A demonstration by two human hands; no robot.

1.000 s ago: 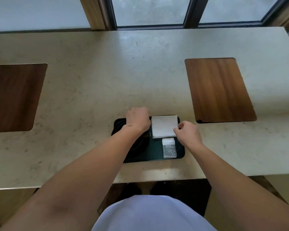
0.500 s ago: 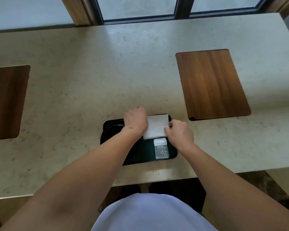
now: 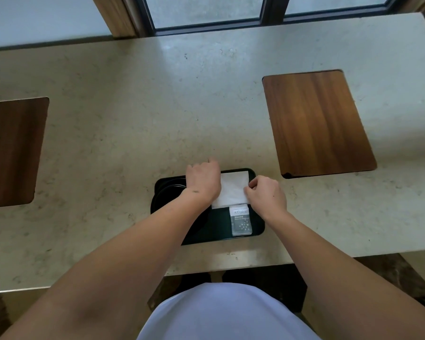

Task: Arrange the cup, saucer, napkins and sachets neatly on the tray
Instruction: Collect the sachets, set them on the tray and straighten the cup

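Observation:
A dark green tray [image 3: 257, 230] lies near the counter's front edge. White napkins [image 3: 232, 190] sit in its far right part, and pale sachets [image 3: 241, 220] lie just in front of them. A black saucer [image 3: 168, 191] fills the tray's left side; my left forearm hides most of it, and no cup shows. My left hand [image 3: 203, 179] rests curled over the napkins' left edge and the tray's far rim. My right hand [image 3: 266, 193] pinches the napkins' right edge with its fingertips.
The tray sits on a long beige stone counter [image 3: 133, 119] under a window. Wooden inlay panels are set into it at the right [image 3: 317, 123] and the far left [image 3: 12, 150]. The counter's front edge runs just below the tray.
Both hands have stayed on the napkins, with my left hand sliding a little to the right over their left edge. The camera has shifted, so the tray sits lower in view.

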